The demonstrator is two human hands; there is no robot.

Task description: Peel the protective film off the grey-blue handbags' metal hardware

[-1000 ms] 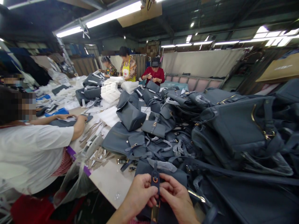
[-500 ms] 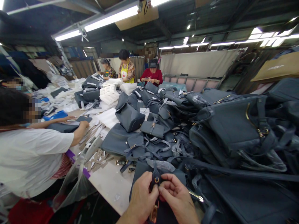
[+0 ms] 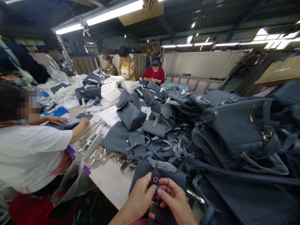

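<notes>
The left hand [image 3: 142, 191] pinches the dark strap [image 3: 155, 171] between thumb and curled fingers, while the right hand [image 3: 174, 193] pinches its other edge with thumb and forefinger — the other right fingers curl in loosely. For good handling, the left grip should probably keep the strap flat and untwisted, leaving the fine work to the right fingertips, clear of the small ring [image 3: 155, 179]. The strap lies over a dark bag [image 3: 138, 173] at the table's near edge — its long axis running away from the wearer, far end leaning slightly right
</notes>
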